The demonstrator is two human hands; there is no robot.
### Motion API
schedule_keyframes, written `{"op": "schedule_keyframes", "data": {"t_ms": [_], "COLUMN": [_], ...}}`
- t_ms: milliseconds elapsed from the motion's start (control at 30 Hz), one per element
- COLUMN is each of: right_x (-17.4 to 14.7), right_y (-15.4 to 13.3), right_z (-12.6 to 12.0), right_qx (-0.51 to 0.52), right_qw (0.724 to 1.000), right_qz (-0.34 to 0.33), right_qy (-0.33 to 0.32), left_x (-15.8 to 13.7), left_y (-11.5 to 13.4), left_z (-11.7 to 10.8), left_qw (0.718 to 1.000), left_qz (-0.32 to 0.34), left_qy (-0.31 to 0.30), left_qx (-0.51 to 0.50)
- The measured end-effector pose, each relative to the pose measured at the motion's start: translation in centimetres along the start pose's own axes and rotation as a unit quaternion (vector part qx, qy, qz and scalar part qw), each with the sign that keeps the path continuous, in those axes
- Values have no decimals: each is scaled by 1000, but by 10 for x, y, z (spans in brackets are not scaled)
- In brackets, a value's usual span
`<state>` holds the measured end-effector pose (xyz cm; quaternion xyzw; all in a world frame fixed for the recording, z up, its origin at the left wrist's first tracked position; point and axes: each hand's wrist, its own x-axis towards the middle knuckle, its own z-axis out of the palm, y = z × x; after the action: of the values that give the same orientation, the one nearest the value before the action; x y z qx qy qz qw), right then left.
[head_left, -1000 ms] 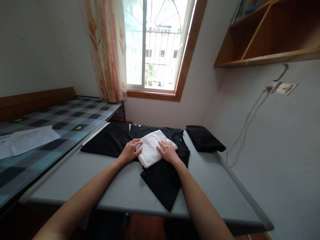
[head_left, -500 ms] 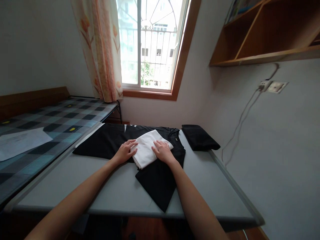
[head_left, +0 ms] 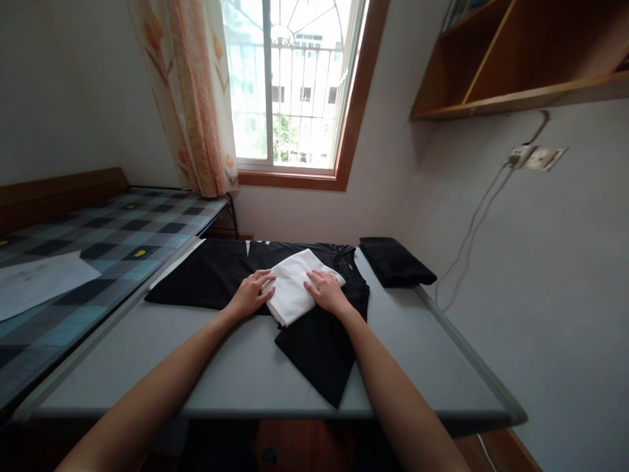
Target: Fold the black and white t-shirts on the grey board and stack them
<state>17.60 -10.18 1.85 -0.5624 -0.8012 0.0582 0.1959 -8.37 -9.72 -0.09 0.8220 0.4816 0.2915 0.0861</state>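
A white folded cloth (head_left: 295, 286) lies on top of a black T-shirt (head_left: 216, 272), which is spread sideways with its neckline at the right and one sleeve pointing toward me. My left hand (head_left: 251, 294) rests on the cloth's left edge, fingers stretched out and partly over the black fabric. On the cloth's right side lies my right hand (head_left: 326, 290), palm down with its fingers spread. Both hands press from above, and neither grasps anything. A folded black cloth (head_left: 396, 262) sits apart, beyond the shirt's collar at the table's right edge.
The grey-white table (head_left: 236, 373) has a raised rim. To the left stands a bed with a checked mattress (head_left: 162, 219) and a sheet of paper (head_left: 44, 282) on it. Wall shelves (head_left: 521, 65), a socket (head_left: 538, 157) and hanging cables are on the right. A curtained window (head_left: 289, 85) is ahead.
The camera view has shifted slightly, so things appear a little higher and the clothes a little further right. Both hands remain on the white cloth, with no clear movement against it.
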Motion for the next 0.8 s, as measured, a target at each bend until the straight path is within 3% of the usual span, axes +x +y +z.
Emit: {"op": "schedule_keyframes", "data": {"t_ms": [800], "right_x": [-2], "right_y": [-2], "right_z": [3], "right_qx": [15], "right_qw": [1000], "right_qz": [4], "right_qy": [16], "left_x": [0], "left_y": [-1], "left_z": [-1], "left_qw": [999], "left_qz": [16], "left_qy": [14], "left_qx": [-40]}}
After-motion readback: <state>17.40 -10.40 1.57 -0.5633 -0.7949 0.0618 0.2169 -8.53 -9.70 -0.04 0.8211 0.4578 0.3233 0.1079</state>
